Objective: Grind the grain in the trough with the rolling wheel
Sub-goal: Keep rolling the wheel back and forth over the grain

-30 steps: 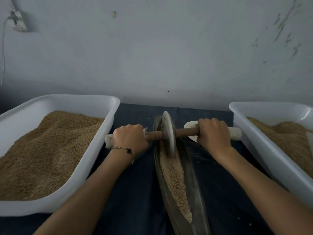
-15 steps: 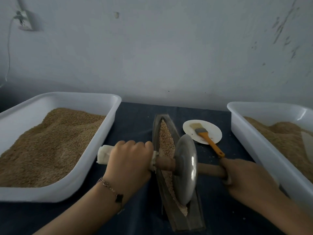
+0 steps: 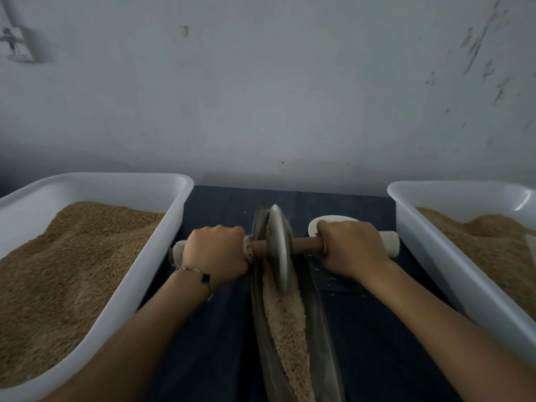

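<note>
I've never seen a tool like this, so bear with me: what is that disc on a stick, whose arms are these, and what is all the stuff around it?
The picture comes from a camera worn on the person's head, looking down at their own arms. The left hand and right hand each grip one end of a wooden axle that runs through a metal rolling wheel. The wheel stands on edge in a narrow boat-shaped trough, near its far end, with pale grain lying along the groove. A white tub of brown grain sits on the left, and another white tub sits on the right. Behind the right hand a small white plate peeks out. Everything rests on a dark cloth.
</note>
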